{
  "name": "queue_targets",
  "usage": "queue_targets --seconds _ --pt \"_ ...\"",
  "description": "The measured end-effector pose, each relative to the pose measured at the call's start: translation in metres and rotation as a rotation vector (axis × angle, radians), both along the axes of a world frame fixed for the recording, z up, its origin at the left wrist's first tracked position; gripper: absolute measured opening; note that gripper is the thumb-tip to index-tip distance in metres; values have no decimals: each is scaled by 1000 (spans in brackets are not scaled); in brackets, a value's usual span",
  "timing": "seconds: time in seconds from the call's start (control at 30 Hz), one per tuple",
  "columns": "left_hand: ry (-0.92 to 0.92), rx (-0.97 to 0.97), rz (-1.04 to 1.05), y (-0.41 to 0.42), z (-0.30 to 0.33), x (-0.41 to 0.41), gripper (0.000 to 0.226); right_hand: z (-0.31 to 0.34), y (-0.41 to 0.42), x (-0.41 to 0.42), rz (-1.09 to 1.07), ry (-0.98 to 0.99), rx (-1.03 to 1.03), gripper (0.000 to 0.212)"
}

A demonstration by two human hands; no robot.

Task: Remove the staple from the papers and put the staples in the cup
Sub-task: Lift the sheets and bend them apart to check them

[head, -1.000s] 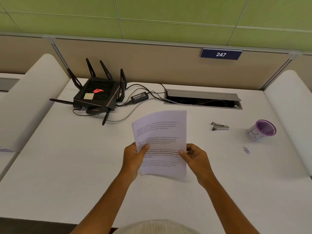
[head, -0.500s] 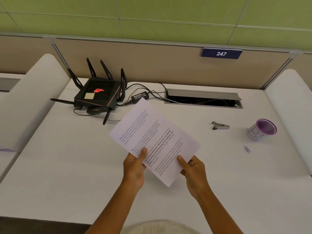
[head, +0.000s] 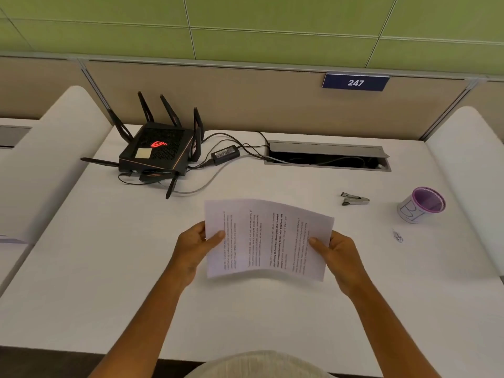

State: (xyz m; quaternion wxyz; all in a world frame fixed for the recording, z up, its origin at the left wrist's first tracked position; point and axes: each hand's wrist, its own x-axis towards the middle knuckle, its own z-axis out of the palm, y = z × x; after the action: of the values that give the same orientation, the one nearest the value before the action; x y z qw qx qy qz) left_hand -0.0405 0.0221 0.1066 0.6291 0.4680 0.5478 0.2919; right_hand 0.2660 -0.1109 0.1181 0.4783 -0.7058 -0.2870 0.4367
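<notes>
Head view: the papers (head: 268, 238) were gripped sideways above the desk's (head: 109, 268) middle by left hand (head: 192, 248) and right hand (head: 336, 255), presumably for staple-hunting, the cup (head: 420, 204) standing near the right edge.

White desk (head: 272, 317) carries black router (head: 159, 154), power adapter (head: 225, 154), staple remover (head: 354, 199), purple-rimmed cup (head: 421, 204), loose staples (head: 397, 236).

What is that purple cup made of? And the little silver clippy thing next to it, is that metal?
The cup looks like plastic: a glossy purple rim and inside, with what seems a white paper label bearing drawn marks around the outside. The staple remover looks like metal, since it is grey and shiny with thin flat arms; its dark tips might be plastic. Both are small here, so this is a best guess.
</notes>
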Motion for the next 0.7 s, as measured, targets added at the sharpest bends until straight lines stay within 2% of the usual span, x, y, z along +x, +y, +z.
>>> queue_targets --seconds 0.17,0.27,0.43,0.57,0.7 --pt "-35 108 102 -2 9 18 24 2 -2 -11 -77 -73 126 16" --pt "-22 168 91 -9 5 21 22 -5 -7 -16 -132 -78 171 17" --pt "34 79 105 -28 -24 25 19 -31 -18 -30 -99 -104 117 31" --pt "32 61 134 -27 -24 28 19 -40 -19 -30 -201 -40 49 20" --pt "8 94 131 -26 -15 27 18 -36 -18 -27 -219 -34 61 22"
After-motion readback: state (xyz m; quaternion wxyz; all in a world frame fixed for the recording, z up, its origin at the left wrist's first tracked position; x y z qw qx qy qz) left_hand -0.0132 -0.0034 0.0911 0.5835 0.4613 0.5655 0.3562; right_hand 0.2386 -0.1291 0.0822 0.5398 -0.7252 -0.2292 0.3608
